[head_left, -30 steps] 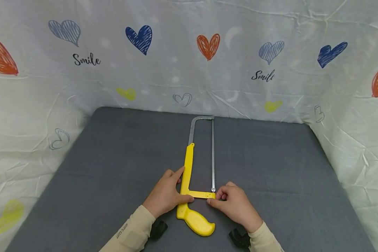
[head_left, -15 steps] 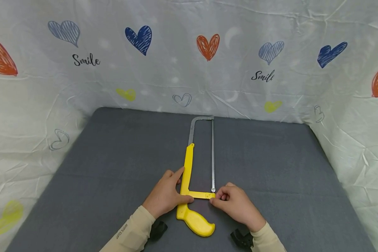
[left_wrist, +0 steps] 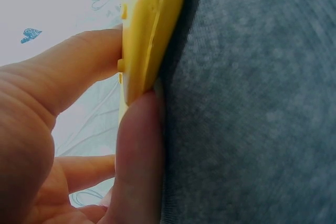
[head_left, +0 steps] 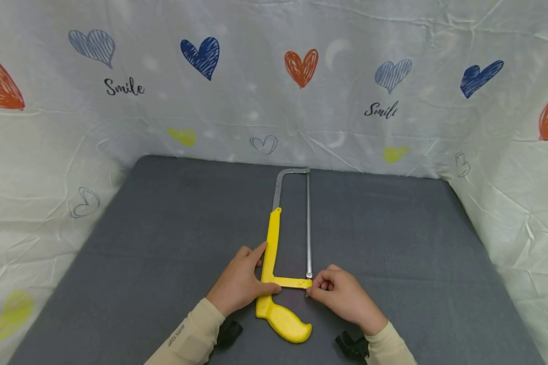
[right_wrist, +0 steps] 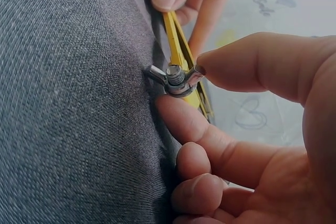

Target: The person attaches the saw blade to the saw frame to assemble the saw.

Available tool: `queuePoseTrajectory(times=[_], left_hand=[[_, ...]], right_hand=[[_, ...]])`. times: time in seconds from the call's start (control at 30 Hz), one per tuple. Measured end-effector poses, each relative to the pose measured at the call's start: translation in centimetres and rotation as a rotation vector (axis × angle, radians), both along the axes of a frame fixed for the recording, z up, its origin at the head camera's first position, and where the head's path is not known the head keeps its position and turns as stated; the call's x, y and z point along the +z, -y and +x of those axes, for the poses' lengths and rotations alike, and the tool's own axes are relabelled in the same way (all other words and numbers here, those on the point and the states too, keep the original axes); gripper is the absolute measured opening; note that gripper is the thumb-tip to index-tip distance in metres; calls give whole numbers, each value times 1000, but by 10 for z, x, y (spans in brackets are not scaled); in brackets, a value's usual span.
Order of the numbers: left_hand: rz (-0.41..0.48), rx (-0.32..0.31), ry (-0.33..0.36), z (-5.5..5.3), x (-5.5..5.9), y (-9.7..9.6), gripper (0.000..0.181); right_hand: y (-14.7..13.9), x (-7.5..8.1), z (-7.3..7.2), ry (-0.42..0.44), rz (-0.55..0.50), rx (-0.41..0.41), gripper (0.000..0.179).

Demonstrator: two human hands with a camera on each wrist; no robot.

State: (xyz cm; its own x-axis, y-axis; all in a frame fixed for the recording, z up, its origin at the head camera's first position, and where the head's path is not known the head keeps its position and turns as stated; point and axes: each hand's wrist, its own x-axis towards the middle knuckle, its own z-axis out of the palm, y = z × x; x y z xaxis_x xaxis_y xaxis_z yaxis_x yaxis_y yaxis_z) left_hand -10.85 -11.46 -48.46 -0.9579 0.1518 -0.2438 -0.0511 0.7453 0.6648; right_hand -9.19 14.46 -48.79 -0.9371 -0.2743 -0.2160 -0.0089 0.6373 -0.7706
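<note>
A hacksaw [head_left: 272, 233] with a yellow handle and frame lies flat on the grey cloth, its blade [head_left: 308, 223] toward the right. My left hand [head_left: 242, 284] grips the yellow frame, its thumb on the short crossbar and its index finger along the frame's left side. At the crossbar's right end, my right hand [head_left: 342, 294] works on a metal wing nut [right_wrist: 176, 82] on a threaded bolt. In the right wrist view the thumb presses one wing, with the curled index finger just below the nut. The left wrist view shows the left fingers against the yellow plastic [left_wrist: 147, 35].
Grey cloth [head_left: 187, 213] covers the table. A white curtain [head_left: 255, 101] printed with hearts hangs behind and at both sides. Black straps [head_left: 351, 345] show by the wrists.
The right thumb has shifted right, off the underside of the crossbar's end, and a bit of the wing nut now shows there. The left hand and hacksaw stay put.
</note>
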Motion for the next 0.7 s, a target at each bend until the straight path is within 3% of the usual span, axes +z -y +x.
queuePoseTrajectory(times=[0.7], left_hand=[[7,-3,-4,0,-1,-1,109]], right_hand=[[-2,0,0,-36,-5,42,12]])
